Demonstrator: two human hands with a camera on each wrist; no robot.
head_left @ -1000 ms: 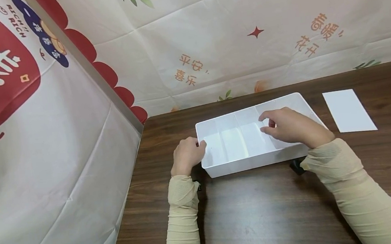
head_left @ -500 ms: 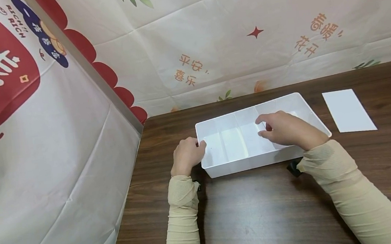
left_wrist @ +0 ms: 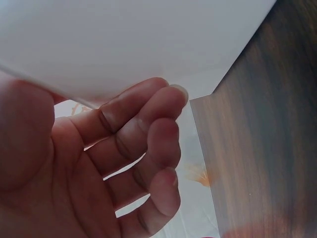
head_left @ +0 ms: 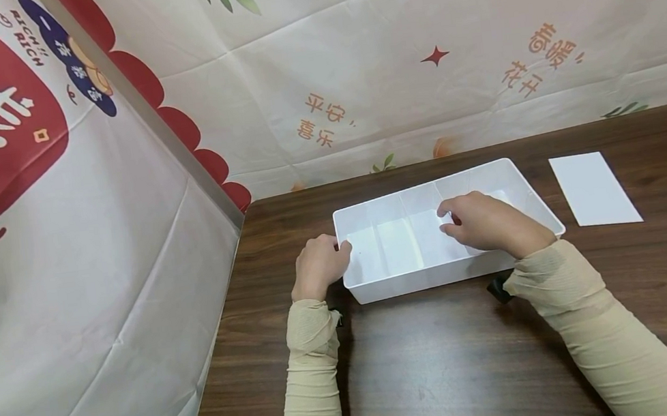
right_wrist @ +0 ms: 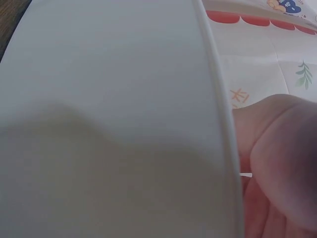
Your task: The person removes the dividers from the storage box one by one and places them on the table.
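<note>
In the head view a white, oblong plastic storage box [head_left: 428,280] with crosswise partitions lies on the dark wooden table. My left hand [head_left: 319,264] holds its left end, thumb over the rim and fingers outside. Up close in the left wrist view, curled fingers [left_wrist: 166,106] lie against the outer wall. My right hand [head_left: 483,224] reaches over the front rim into the right part of the box, index finger and thumb bent with a gap between their tips. A pale edge shows in that gap; whether it is pinched cannot be made out. The front wall [right_wrist: 114,89] hides those fingertips in the right wrist view.
A flat white rectangle [head_left: 595,189] lies on the table [head_left: 424,355] to the right of the box. Behind the table hangs a printed cloth [head_left: 366,60], and another printed cloth [head_left: 99,262] bounds its left side.
My right hand has shifted slightly left and down inside the box, uncovering its front right corner. The left hand, the box and the white rectangle have stayed put.
</note>
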